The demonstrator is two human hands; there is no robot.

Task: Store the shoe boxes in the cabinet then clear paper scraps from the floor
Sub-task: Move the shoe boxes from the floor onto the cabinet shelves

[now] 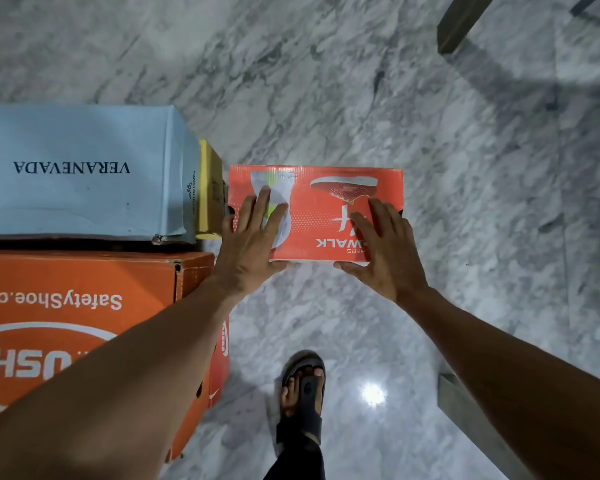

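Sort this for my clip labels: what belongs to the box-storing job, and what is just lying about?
Job: red shoe box, with left hand and right hand resting on it; blue box; orange box; yellow box.
Lying about: sandal; wooden leg.

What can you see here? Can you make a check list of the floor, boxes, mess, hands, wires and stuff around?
Surface: glossy grey-white marble floor, one lamp glare.
Job's things: red shoe box under both hands; pale blue box, yellow box and orange box at the left; no cabinet or paper scraps seen.
Clutter: nothing seen.
Hands: left hand and right hand lie with straight fingers on its top, thumbs at its near edge.
Cables: nothing seen.
Surroundings: sandalled foot, dark wooden leg, grey post.
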